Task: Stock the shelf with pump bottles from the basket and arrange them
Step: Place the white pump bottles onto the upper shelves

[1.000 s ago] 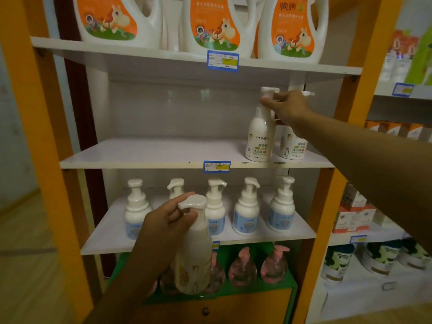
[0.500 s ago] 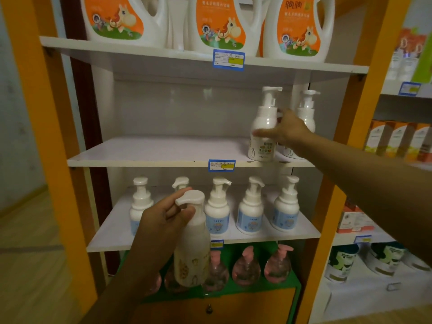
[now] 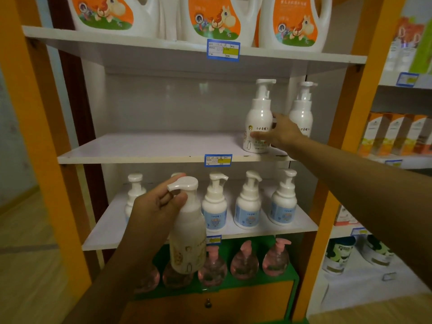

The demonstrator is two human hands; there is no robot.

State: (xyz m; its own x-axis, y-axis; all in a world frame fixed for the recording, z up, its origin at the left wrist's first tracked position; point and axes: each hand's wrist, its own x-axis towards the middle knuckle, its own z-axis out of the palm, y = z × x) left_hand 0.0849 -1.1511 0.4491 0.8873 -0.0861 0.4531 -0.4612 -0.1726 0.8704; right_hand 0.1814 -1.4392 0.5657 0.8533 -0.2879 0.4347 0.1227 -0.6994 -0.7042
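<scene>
Reaching to the middle shelf (image 3: 140, 148), the right hand (image 3: 279, 134) has its grip wrapped around the lower body of an upright pump bottle (image 3: 258, 118) at the shelf's right end, just beside a second bottle (image 3: 301, 111) behind it. The left hand (image 3: 156, 206) hangs lower, its grip pinching the neck of a third bottle (image 3: 187, 235), held upright in front of the blue-labelled row (image 3: 247, 204)

White middle shelf (image 3: 149, 146) in orange frame, two white pump bottles (image 3: 258, 120) upright at its right end
</scene>
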